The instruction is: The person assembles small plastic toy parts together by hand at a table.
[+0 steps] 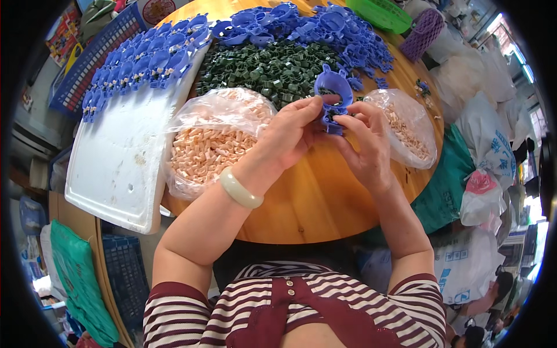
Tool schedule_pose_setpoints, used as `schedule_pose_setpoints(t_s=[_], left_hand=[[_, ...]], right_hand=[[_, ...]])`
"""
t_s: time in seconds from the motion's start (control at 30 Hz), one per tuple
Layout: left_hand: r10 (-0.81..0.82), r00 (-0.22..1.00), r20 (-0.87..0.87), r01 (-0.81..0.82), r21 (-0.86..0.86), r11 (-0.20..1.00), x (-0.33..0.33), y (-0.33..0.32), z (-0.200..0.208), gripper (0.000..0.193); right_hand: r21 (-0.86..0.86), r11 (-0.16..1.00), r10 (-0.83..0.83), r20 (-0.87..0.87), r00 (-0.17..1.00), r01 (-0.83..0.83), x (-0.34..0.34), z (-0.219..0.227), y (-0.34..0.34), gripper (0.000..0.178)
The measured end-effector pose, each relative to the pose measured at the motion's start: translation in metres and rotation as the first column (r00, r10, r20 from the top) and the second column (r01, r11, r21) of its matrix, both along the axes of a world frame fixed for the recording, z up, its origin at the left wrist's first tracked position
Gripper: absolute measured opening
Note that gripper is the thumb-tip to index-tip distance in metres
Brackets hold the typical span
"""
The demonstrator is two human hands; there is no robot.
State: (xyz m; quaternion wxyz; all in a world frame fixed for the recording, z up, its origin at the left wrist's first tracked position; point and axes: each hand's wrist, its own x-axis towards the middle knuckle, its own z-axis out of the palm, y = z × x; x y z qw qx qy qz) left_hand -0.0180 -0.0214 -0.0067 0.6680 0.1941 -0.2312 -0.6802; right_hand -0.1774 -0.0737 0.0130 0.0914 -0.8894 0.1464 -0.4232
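Above the round table I hold a blue plastic toy part [335, 81], a round cup shape with small ear-like bumps and a narrower lower section. My left hand [295, 129], a pale bangle on its wrist, grips the part from the left with thumb and fingers. From the right, my right hand [369, 142] pinches at its lower section. Something small and dark shows at that section, partly hidden by my fingers. Just beyond my hands lies a heap of dark green plastic pieces [264, 66].
A clear bag of small peach-coloured pieces [212, 148] sits left, another bag [403, 127] right. Rows of blue parts [156, 61] stand on a white foam board [119, 165]. Loose blue parts [331, 26] pile up at the back, near a green basket [380, 14], on the wooden table [301, 200].
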Motion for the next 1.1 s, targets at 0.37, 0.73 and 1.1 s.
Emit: schedule_pose_setpoints(t_s=[0.37,0.73,1.1], left_hand=[[0.032,0.994,-0.109,-0.028,0.045,0.999,-0.002,-0.006,-0.010,0.019],[0.178,0.953,0.245,-0.131,-0.199,0.971,-0.005,-0.022,-0.070,0.025],[0.349,0.776,0.526,-0.195,-0.327,0.925,-0.007,-0.011,-0.065,0.033]], right_hand=[[0.005,0.999,0.047,-0.024,0.999,-0.047,0.018,0.037,0.006,0.020],[-0.025,0.922,0.291,-0.616,0.732,-0.387,0.141,0.033,0.044,0.010],[0.016,0.940,0.237,-0.750,0.617,-0.341,0.162,0.017,0.035,0.012]])
